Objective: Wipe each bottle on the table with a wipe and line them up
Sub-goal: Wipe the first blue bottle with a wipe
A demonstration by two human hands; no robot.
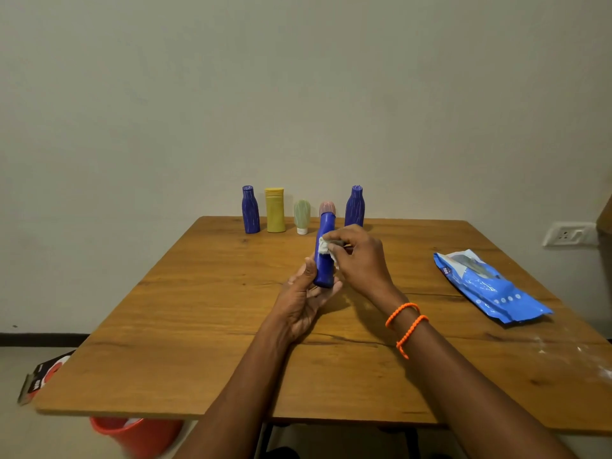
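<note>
Head view: blue bottle (324,256) held upright above the table (198,326), long axis near vertical with the cap end tipped slightly away from the person. Left hand (303,301) grips its base from below and left, thumb up along the side. Right hand (356,256) pinches a crumpled white wipe (326,247) against the bottle's upper right flank; both hands are closed on their items and meet at the bottle.

Behind the bottle, along the far table edge, stands a row: dark blue bottle (250,210), yellow bottle (275,210), green tube (302,216), pink-capped item (328,208) mostly hidden, and another dark blue bottle (355,207).

Judgement: the row lies straight ahead of the held bottle, so placing needs a forward reach; the left hand, already carrying it, is better placed. Wipe pack (486,286) lies well to the bottle's right.
</note>
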